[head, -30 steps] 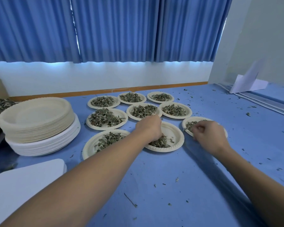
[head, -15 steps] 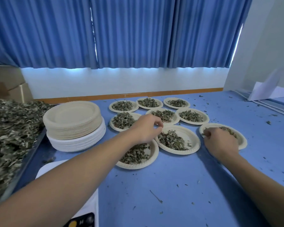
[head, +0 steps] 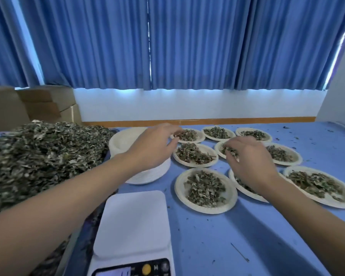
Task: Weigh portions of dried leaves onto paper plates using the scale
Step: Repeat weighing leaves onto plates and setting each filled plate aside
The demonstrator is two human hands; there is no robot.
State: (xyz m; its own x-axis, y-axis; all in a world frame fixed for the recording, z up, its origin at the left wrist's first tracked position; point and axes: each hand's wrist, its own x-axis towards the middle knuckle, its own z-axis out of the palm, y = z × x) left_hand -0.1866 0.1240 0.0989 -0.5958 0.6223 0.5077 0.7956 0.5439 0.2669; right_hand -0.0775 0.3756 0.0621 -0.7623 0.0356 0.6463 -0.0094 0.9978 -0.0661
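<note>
My left hand [head: 153, 148] hovers with relaxed, spread fingers above the stack of empty paper plates [head: 124, 142], its fingertips near the rim of a far filled plate [head: 199, 139]. Over a middle plate [head: 219, 149], my right hand [head: 251, 164] pinches a small clump of dried leaves [head: 230, 151] in its fingertips. Several paper plates with leaf portions lie on the blue table, the nearest one [head: 206, 189] just right of the scale. The white scale [head: 133, 224] stands near me with a bare platform. A big heap of dried leaves [head: 38, 156] fills a tray at the left.
Cardboard boxes [head: 42, 104] stand at the back left behind the heap. Leaf crumbs and a thin stem [head: 239, 251] are scattered over the blue table [head: 247, 236]. A white wall and blue curtains close off the far edge.
The view has swung left, bringing the scale and leaf heap into sight. My left hand moved from the filled plates to above the empty stack. My right hand left the right-hand plate and moved left.
</note>
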